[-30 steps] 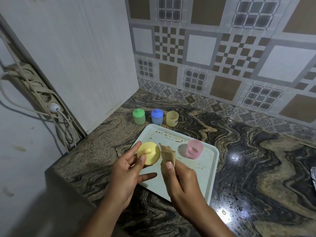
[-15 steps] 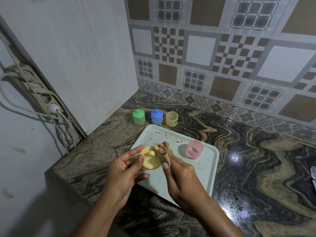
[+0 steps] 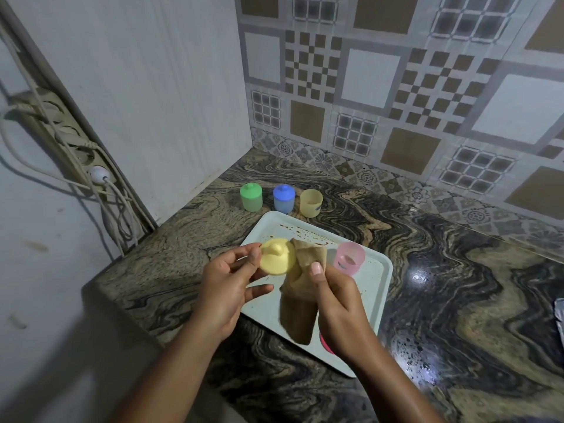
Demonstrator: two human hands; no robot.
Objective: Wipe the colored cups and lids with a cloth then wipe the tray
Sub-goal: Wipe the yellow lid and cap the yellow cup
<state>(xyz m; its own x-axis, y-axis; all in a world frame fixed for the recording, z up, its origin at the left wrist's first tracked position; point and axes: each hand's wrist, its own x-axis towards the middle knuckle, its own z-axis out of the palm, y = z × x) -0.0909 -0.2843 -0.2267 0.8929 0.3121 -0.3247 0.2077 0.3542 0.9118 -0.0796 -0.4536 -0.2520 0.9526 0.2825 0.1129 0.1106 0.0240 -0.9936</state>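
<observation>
My left hand (image 3: 224, 288) pinches one yellow lid (image 3: 277, 256) by its rim, and my right hand (image 3: 338, 296) grips one cloth (image 3: 300, 297), thumb on top, its upper fold touching the lid over the tray (image 3: 380, 296). I count four cups: green (image 3: 251, 197), blue (image 3: 284, 199) and yellow (image 3: 311, 203) past the tray's far edge, pink (image 3: 349, 258) on it. Since half a second ago the cloth has slid off the lid's face to its right side.

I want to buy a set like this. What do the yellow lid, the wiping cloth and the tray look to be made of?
The yellow lid looks like moulded plastic with a matte finish: one even colour and a soft rounded knob. The cloth, in the right hand's grip, looks like soft tan fabric; it folds and hangs limp. The tray has a smooth, pale, faintly glossy surface with rounded corners: plastic or enamelled metal, I cannot tell which.
</observation>
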